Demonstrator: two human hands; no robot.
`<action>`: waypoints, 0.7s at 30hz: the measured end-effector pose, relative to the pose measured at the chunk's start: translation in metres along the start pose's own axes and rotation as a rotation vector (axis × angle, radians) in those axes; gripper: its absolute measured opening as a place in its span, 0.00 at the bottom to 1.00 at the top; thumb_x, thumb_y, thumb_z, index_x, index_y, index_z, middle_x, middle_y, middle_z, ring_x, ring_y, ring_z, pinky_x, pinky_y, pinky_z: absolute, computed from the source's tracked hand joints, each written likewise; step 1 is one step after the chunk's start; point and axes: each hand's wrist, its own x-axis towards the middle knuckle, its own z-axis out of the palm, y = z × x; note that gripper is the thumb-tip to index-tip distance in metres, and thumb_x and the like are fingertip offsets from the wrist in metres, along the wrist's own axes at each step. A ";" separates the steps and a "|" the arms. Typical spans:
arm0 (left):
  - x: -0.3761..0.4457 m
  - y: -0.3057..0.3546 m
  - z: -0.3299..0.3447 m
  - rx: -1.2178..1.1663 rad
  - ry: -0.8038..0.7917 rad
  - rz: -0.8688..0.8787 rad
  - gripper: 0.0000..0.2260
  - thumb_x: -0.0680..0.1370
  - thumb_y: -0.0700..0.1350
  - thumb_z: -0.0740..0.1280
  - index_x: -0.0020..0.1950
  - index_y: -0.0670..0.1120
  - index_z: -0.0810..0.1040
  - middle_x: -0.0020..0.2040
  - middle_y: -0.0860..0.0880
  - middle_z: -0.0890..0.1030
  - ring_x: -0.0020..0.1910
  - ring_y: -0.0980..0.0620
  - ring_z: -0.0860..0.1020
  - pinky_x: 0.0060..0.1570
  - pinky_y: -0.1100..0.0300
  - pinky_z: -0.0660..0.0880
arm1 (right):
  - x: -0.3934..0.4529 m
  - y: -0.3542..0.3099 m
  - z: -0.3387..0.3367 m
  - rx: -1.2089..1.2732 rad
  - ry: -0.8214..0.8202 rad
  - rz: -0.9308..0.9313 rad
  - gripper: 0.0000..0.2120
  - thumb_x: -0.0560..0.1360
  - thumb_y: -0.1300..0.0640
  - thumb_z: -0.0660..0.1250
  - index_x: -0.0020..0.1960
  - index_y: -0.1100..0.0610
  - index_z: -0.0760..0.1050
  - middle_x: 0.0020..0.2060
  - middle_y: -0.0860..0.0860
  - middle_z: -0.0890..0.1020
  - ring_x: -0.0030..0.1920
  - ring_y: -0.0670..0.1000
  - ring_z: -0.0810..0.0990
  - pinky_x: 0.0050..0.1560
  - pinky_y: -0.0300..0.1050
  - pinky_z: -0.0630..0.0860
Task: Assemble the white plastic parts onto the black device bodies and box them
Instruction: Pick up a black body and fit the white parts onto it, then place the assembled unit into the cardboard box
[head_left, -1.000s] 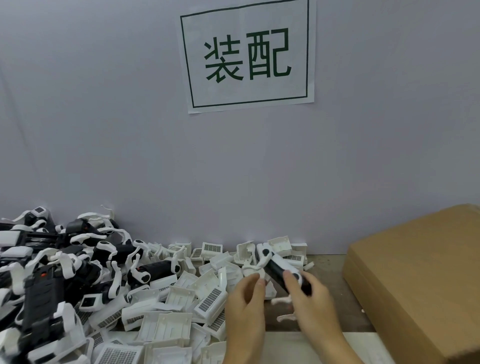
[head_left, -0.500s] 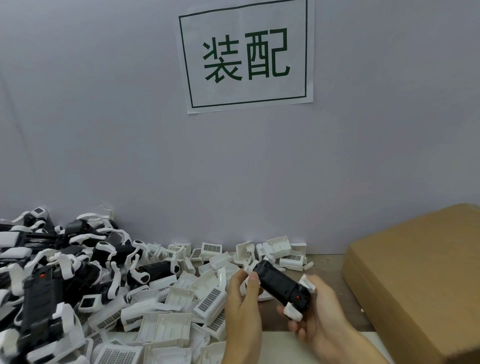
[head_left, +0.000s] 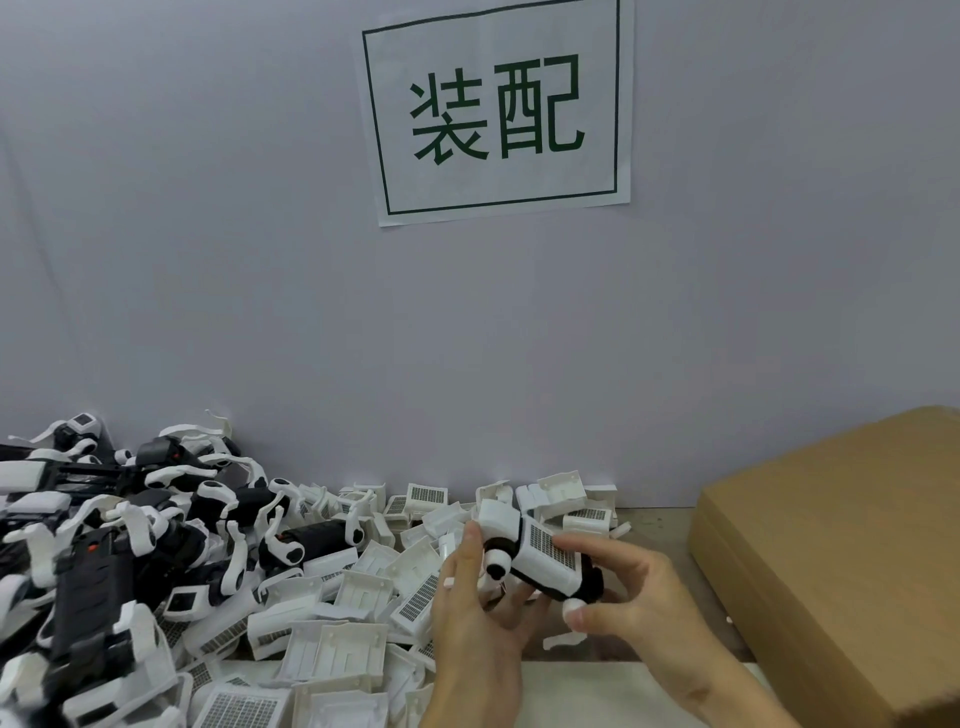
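Since a moment ago the black device body (head_left: 587, 577) has been turned over, its white grille cover (head_left: 545, 553) now facing up. Left hand (head_left: 478, 618) and right hand (head_left: 639, 597) both grip it above the loose white covers (head_left: 337, 639). It looks light and stiff; best pinched at the ends.

Two hands work here, the left hand (head_left: 475, 618) and the right hand (head_left: 641, 608), sharing one black device body (head_left: 589, 577). One cardboard box (head_left: 841, 561) sits right of them, one paper sign (head_left: 498, 109) hangs above. Left of the box, the loose white plastic parts (head_left: 332, 644) and the black-and-white devices (head_left: 130, 530) are heaped too thickly to count.
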 end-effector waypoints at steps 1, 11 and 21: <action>-0.002 0.001 0.001 -0.028 -0.014 -0.024 0.27 0.65 0.56 0.74 0.59 0.44 0.80 0.56 0.35 0.82 0.49 0.35 0.84 0.41 0.43 0.84 | 0.000 0.000 0.000 -0.040 0.008 -0.020 0.30 0.60 0.71 0.79 0.53 0.42 0.86 0.56 0.41 0.84 0.60 0.41 0.80 0.58 0.37 0.77; 0.004 -0.006 -0.003 0.106 -0.143 0.039 0.26 0.68 0.59 0.69 0.60 0.45 0.80 0.50 0.41 0.87 0.48 0.42 0.86 0.47 0.49 0.77 | 0.004 0.003 0.002 0.061 0.141 0.041 0.16 0.77 0.62 0.70 0.57 0.43 0.82 0.49 0.47 0.87 0.50 0.48 0.86 0.47 0.42 0.81; 0.007 -0.013 -0.003 0.244 -0.099 0.161 0.16 0.76 0.51 0.70 0.64 0.57 0.75 0.57 0.49 0.81 0.53 0.43 0.84 0.51 0.48 0.81 | -0.003 -0.012 0.001 0.545 0.013 0.375 0.16 0.74 0.49 0.62 0.38 0.55 0.83 0.39 0.63 0.80 0.31 0.59 0.79 0.35 0.47 0.74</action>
